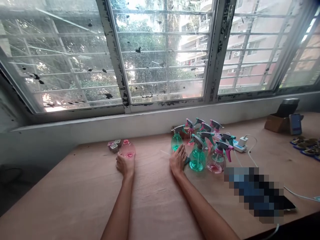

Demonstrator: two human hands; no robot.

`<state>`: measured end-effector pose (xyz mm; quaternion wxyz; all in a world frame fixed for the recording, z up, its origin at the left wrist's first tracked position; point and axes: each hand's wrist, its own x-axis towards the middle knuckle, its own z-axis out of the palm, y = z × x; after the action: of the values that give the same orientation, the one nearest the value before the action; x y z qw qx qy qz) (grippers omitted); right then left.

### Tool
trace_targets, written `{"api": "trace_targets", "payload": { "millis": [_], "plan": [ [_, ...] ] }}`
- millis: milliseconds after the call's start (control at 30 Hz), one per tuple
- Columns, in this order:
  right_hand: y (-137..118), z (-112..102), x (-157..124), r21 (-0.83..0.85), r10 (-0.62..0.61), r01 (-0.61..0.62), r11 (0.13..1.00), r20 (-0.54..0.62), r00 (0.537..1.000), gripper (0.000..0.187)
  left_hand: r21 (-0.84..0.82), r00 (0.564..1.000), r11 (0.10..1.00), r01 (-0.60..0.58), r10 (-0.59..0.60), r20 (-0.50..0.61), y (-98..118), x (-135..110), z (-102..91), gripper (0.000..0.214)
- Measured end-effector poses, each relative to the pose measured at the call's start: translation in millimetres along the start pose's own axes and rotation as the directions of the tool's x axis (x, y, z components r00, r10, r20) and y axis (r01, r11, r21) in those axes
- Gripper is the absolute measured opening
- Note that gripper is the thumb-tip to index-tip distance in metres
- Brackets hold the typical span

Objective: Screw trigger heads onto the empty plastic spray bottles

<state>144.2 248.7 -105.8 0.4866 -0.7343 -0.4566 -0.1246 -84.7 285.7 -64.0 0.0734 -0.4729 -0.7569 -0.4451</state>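
My left hand point(125, 164) rests on the wooden table point(82, 193), fingers curled round the base of a pink clear bottle point(127, 148) that has no spray head. My right hand point(178, 159) lies flat with fingers stretched out, touching the near edge of a cluster of several green and pink spray bottles point(200, 156). A teal bottle point(176, 140) stands just beyond its fingertips. Something dark lies under the fingers' right side; I cannot make it out.
Small pink and grey caps point(114, 145) lie left of the pink bottle. A white charger and cable point(242, 142) sit behind the bottles. A cardboard box with a phone point(285, 118) stands far right. A blurred dark object point(257, 193) lies near right. Grimy windows point(160, 53) face me.
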Motion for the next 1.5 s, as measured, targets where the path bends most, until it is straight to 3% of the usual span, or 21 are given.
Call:
{"api": "trace_targets", "payload": {
  "millis": [133,267,333,500,633,733,967,1300,1500],
  "plan": [
    [-27,-13,-31,0.043,-0.087,0.084,0.996,0.064,0.994,0.059,-0.002,0.998,0.999,-0.040,0.040,0.058,1,0,0.4,0.073],
    [-46,-27,-38,0.123,-0.235,0.219,0.968,0.135,0.963,0.052,-0.002,0.990,0.996,-0.090,0.089,0.105,-1,0,4.1,0.070],
    [-45,-32,-34,0.140,-0.261,0.241,0.960,0.152,0.953,0.047,0.001,0.988,0.995,-0.103,0.102,0.117,-2,0,6.5,0.065],
    [-23,-28,-37,0.123,-0.153,0.122,0.985,0.283,0.947,0.051,-0.008,0.979,0.989,-0.147,0.146,0.143,-1,-1,8.9,0.062],
    [-13,-14,-38,0.186,-0.220,0.165,0.968,0.329,0.918,0.027,-0.024,0.962,0.970,-0.243,0.244,0.121,7,-6,5.4,0.070],
    [-14,0,-25,0.225,-0.232,0.164,0.960,0.317,0.920,0.020,-0.029,0.925,0.931,-0.364,0.365,0.103,11,-9,1.6,0.066],
    [-15,35,13,0.237,-0.043,-0.008,0.971,0.206,0.978,0.027,-0.030,0.862,0.865,-0.500,0.501,0.073,7,-2,-1.9,0.063],
    [-28,60,21,0.220,0.164,-0.195,0.956,0.153,0.975,0.034,-0.076,0.844,0.843,-0.532,0.535,0.023,3,1,3.4,0.046],
    [-30,67,23,0.228,0.230,-0.254,0.940,0.125,0.965,0.039,-0.128,0.859,0.852,-0.508,0.512,-0.007,-2,4,5.0,0.047]
  ]
}}
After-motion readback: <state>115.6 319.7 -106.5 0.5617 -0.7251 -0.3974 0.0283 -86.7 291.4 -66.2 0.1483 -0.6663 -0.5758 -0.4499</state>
